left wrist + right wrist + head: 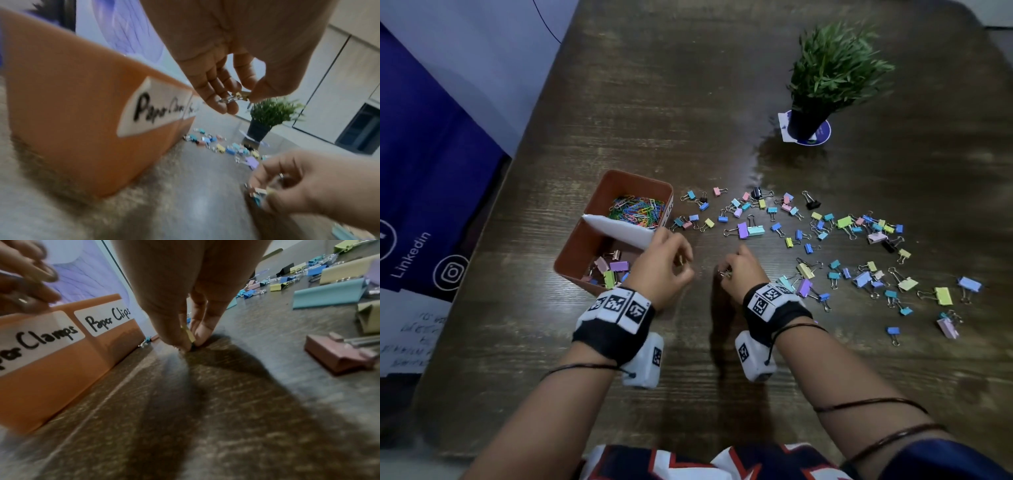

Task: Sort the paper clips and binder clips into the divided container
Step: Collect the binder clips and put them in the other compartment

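An orange divided container (571, 253) stands at the table's left, with coloured paper clips (637, 211) in its far half and binder clips (613, 270) in its near half. A white divider (619, 229) separates them. My left hand (671, 263) hovers beside the container's right wall and pinches a small yellow binder clip (241, 95). My right hand (736, 270) is low on the table just to the right, fingers pinching small binder clips (190, 335) against the wood. Many loose binder clips (825, 240) lie scattered to the right.
A potted green plant (825, 78) stands on a coaster at the far right. The container's wall carries labels reading "Paper Clamps" (41, 340) and "Paper Clips" (107, 319). A blue banner (431, 171) hangs beyond the table's left edge.
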The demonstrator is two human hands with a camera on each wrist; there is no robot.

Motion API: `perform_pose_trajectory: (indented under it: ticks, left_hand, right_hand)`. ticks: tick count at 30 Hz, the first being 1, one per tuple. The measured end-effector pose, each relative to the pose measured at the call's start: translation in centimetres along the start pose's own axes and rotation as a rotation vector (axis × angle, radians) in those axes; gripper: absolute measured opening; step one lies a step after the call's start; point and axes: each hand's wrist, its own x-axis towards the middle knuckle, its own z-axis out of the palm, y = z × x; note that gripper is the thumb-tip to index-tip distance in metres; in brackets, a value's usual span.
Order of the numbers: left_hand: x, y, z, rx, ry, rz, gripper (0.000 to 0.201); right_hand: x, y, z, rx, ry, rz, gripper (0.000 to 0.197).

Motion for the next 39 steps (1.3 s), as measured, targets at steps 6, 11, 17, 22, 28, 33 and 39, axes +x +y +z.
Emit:
perform_pose_trajectory:
  ticks: [6,11,17,22,28,33,39]
  left_hand:
    - [-1.5,-2.3,-5.0,0.087,0.251,-0.080,0.014]
    - [-2.2,-5.2,-5.5,0.267,0.129,-0.191,0.014]
    - [-2.3,-6.7,-5.6,0.345,0.116,-0.190,0.020]
    - [-3.5,-7.6,-7.2,0.368,0.439,-0.206,0.031]
    - [-3.3,-10.1,-6.9,0.358,0.278,-0.411,0.054]
    - [-3.1,-10.8,-6.5,0.273,0.300,-0.335,0.051]
    - [-3.0,-12.2,-6.4,0.227,0.274,-0.278,0.053]
  right_hand:
    - [0.9,-1.2,-2.3,-0.115,-0.240,0.068,0.015]
    - [1.2,-1.7,-2.7,-0.196,-0.264,0.057,0.019]
    - [1.0,-1.7,-2.2,-0.206,-0.219,0.052,0.015]
    - [0.7,-1.3,-2.1,-0.172,-0.251,0.039,0.017]
    - [-0.6,-2.4,-2.3,0.213,-0.137,0.020,0.016]
    - [-1.4,-8.2,-3.3,0.429,0.136,-0.322,0.019]
    - [-1.1,-14.5,-0.6,0.164,0.058,-0.559,0.014]
